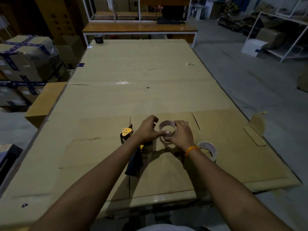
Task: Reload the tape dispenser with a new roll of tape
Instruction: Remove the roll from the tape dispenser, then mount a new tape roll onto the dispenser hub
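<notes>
A brown cardboard tape core is held up above the table between both hands. My right hand wraps around its right side and bottom. My left hand touches its left rim with the thumb, the fingers curled loosely. The black and yellow tape dispenser lies on the cardboard-covered table under my left wrist, partly hidden by the arm. A fuller roll of clear tape stands on edge just right of my right wrist.
Flattened cardboard sheets cover the table, with a torn flap at the right edge. A dark cup stands at the far left corner. Stacked taped boxes fill the left side. A bench and shelves stand behind.
</notes>
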Available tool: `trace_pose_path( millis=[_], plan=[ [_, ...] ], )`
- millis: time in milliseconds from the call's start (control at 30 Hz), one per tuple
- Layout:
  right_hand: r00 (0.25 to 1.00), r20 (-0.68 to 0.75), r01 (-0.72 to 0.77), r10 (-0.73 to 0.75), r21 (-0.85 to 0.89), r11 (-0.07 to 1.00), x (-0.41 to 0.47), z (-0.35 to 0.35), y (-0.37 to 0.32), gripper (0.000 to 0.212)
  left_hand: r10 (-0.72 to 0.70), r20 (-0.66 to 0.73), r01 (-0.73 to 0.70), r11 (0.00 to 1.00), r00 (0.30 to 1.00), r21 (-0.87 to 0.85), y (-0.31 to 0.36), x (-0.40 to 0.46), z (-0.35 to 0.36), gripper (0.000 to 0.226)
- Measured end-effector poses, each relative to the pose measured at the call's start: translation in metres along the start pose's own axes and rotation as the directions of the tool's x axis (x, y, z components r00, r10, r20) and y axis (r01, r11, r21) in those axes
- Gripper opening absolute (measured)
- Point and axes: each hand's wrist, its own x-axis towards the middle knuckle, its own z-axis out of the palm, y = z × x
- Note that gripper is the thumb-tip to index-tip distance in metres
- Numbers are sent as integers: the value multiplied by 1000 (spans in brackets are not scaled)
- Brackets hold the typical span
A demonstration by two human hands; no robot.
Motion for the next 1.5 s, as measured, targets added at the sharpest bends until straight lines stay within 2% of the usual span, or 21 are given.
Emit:
trace_pose_path(
  millis=[100, 167, 233, 467, 633, 700, 833, 900, 1067, 1133, 1267, 1500],
  plan=[
    [993, 71, -90, 97, -96, 991, -3, 0, 5, 73, 27, 33, -28, 999, 999, 38, 2, -2, 14, 82],
    [987, 115, -97, 112, -133, 986, -8, 0, 5, 65, 40, 47, -43, 997, 998, 63, 3, -2, 22, 77],
    [985, 139, -83, 106, -157, 984, -11, -2, 10, 68, 53, 58, -58, 995, 997, 84, 2, -1, 29, 72],
    [980, 154, -98, 126, -180, 979, -35, -49, 52, 107, 123, 81, -133, 983, 989, 129, 9, 3, 56, 43],
    [916, 277, -228, 289, -232, 946, -70, -72, 85, 129, 182, 140, -198, 974, 973, 110, 25, 8, 78, 35],
    [915, 273, -248, 296, -199, 948, -82, -70, 90, 127, 191, 150, -211, 969, 970, 130, 26, 10, 85, 34],
    [941, 193, -258, 277, -117, 959, -87, -67, 92, 100, 220, 130, -236, 963, 967, 129, 18, 10, 89, 32],
    [942, 186, -264, 278, -97, 960, -85, -67, 88, 95, 231, 111, -244, 962, 966, 122, 15, 8, 86, 29],
    [968, 119, -213, 219, -61, 975, -60, -69, 60, 100, 204, 40, -208, 971, 978, 120, 8, 3, 66, 32],
    [980, 101, -168, 169, -16, 986, -42, -71, 35, 104, 152, 19, -153, 976, 988, 155, -3, 3, 46, 36],
    [994, 105, -40, 34, 60, 997, -18, -70, -11, 108, 63, -141, -42, 988, 988, 147, -30, 1, 15, 36],
    [957, 243, 141, -160, 95, 986, 4, -36, -71, 119, -76, -298, 112, 988, 952, 108, -78, -26, -21, 30]
  ],
)
